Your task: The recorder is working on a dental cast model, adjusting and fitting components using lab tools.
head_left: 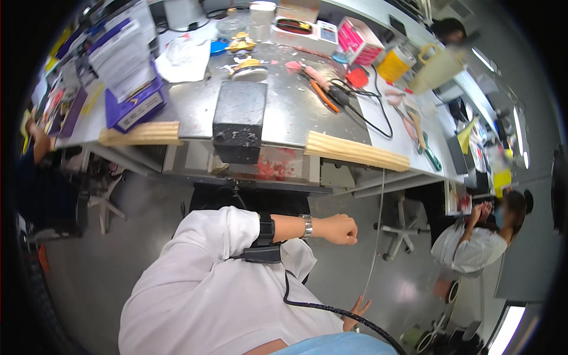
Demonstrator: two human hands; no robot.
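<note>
My left arm, in a white sleeve with a black strap [265,229] and a metal watch [306,226], reaches across my body. My left hand [335,229] is closed in a fist below the bench edge, with nothing showing in it. Low down near my waist is my right hand [357,313], its fingers spread. A thin pale cord [377,236] hangs from the bench edge and ends close to those fingertips; whether they touch it I cannot tell. A black box-like block [239,112] stands at the front of the metal bench top [189,112].
Yellow-and-white dental articulators [248,70], a pink-gripped tool [318,76] with a black cable, a yellow tub [395,64] and a purple box [135,106] stand on the bench. Wooden strips [355,151] line its edge. A person [473,242] sits at right; another's arm [40,142] shows at left.
</note>
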